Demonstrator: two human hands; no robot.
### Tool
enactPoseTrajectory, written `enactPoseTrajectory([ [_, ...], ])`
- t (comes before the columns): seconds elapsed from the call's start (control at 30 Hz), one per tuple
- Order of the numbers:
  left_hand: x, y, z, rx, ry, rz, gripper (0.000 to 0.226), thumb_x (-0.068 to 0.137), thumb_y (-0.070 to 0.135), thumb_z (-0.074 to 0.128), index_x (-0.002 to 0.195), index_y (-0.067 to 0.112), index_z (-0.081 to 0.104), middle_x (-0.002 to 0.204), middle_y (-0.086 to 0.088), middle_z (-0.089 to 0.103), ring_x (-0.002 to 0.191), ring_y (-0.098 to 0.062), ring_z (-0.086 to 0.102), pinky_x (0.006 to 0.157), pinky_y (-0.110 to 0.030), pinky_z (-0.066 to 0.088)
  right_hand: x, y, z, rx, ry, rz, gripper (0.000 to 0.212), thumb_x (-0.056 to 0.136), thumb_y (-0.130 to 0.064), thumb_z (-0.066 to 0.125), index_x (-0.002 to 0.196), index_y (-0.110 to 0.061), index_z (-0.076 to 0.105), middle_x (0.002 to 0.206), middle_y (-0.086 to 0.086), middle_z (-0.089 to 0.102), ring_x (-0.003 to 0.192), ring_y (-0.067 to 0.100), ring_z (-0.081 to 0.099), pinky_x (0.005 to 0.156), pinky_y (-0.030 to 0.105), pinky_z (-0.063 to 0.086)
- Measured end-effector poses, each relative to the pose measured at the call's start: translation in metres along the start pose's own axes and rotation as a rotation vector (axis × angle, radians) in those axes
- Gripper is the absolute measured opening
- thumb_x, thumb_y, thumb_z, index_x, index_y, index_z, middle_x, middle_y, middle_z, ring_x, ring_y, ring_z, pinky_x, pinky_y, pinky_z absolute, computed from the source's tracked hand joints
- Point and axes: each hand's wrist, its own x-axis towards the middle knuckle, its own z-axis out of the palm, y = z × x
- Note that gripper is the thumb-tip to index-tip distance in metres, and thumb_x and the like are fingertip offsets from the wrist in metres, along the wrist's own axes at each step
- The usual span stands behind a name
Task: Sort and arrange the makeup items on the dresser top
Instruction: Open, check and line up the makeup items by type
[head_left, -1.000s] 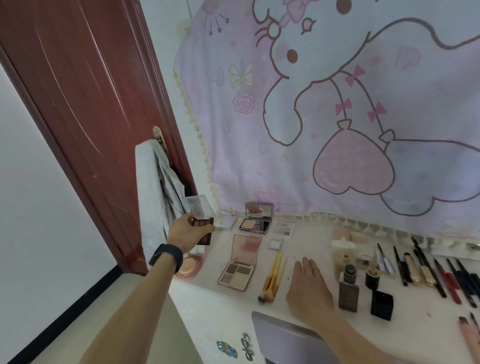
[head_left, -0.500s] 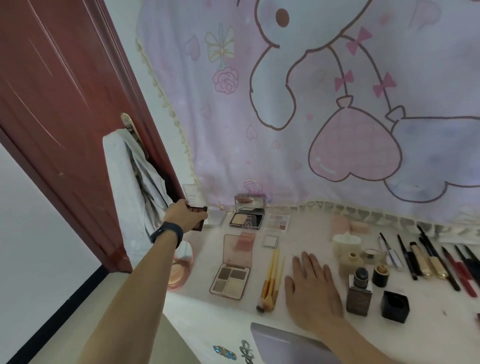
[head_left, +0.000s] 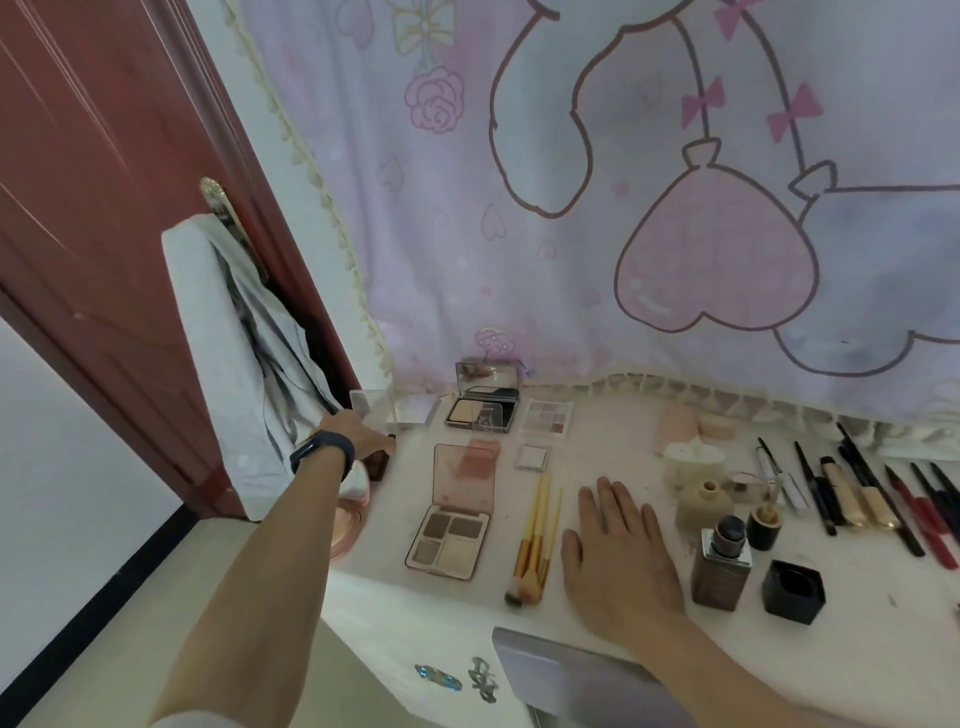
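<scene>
Left grip (head_left: 363, 441) clamped on palette (head_left: 382, 464), probably grouping it with compacts (head_left: 480, 410) at the surface's (head_left: 608, 441) far-left corner; right grip (head_left: 618, 551) flat, fingers straight, bracing.

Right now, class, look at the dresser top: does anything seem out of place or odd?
Yes. The round pink compact sits at the left edge of the dresser and seems to overhang it. The dark bottle stands uncapped, a black cap beside it.
</scene>
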Motion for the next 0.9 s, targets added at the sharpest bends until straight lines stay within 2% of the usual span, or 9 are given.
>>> enactPoseTrajectory([
  [0.07, -0.002, -0.002, 0.001, -0.013, -0.036, -0.021, 0.056, 0.065, 0.043, 0.081, 0.104, 0.01, 0.059, 0.086, -0.005, 0.058, 0.079, -0.022, 0.059, 0.054, -0.026, 0.042, 0.0, -0.001, 0.0, 0.0, 0.002, -0.002, 0.065, 0.104, -0.046, 0.007, 0.161, -0.017, -0.004, 0.169, 0.003, -0.014, 0.155, 0.018, -0.015, 0.123, 0.04, -0.012],
  [0.17, -0.002, 0.0, 0.003, -0.021, -0.066, -0.03, 0.051, 0.065, 0.039, 0.083, 0.098, 0.01, 0.059, 0.084, -0.005, 0.057, 0.074, -0.019, 0.055, 0.053, -0.027, 0.041, 0.0, -0.001, 0.0, -0.003, 0.005, -0.006, 0.065, 0.104, -0.045, 0.008, 0.162, -0.017, -0.002, 0.169, 0.004, -0.013, 0.155, 0.019, -0.014, 0.123, 0.04, -0.011],
  [0.4, -0.005, 0.007, 0.009, -0.001, -0.066, -0.043, 0.048, 0.07, 0.033, 0.082, 0.105, 0.005, 0.063, 0.081, -0.006, 0.057, 0.07, -0.019, 0.053, 0.054, -0.027, 0.042, -0.001, -0.002, -0.002, 0.011, 0.0, -0.004, 0.065, 0.104, -0.045, 0.009, 0.162, -0.017, -0.001, 0.169, 0.004, -0.012, 0.155, 0.019, -0.014, 0.124, 0.04, -0.011],
  [0.53, -0.004, 0.011, 0.009, 0.021, -0.094, -0.045, 0.052, 0.075, 0.032, 0.08, 0.113, 0.003, 0.06, 0.098, -0.01, 0.06, 0.085, -0.026, 0.056, 0.067, -0.031, 0.047, -0.001, -0.001, -0.002, 0.019, 0.001, -0.005, 0.065, 0.104, -0.045, 0.009, 0.162, -0.017, -0.002, 0.169, 0.004, -0.012, 0.155, 0.019, -0.014, 0.124, 0.04, -0.011],
  [0.63, -0.003, 0.012, 0.008, 0.023, -0.11, -0.05, 0.054, 0.079, 0.032, 0.079, 0.118, 0.002, 0.059, 0.103, -0.011, 0.059, 0.093, -0.028, 0.058, 0.078, -0.032, 0.05, -0.001, -0.002, -0.003, 0.018, 0.001, -0.006, 0.065, 0.104, -0.045, 0.009, 0.162, -0.016, -0.002, 0.169, 0.004, -0.012, 0.155, 0.019, -0.014, 0.123, 0.04, -0.012],
  [0.9, -0.001, 0.009, 0.008, 0.019, -0.125, -0.043, 0.057, 0.076, 0.033, 0.08, 0.12, 0.003, 0.059, 0.101, -0.009, 0.06, 0.091, -0.027, 0.057, 0.078, -0.032, 0.049, -0.001, -0.002, -0.003, 0.036, -0.005, 0.002, 0.065, 0.104, -0.045, 0.009, 0.162, -0.017, -0.002, 0.169, 0.003, -0.013, 0.155, 0.018, -0.016, 0.124, 0.04, -0.012],
])
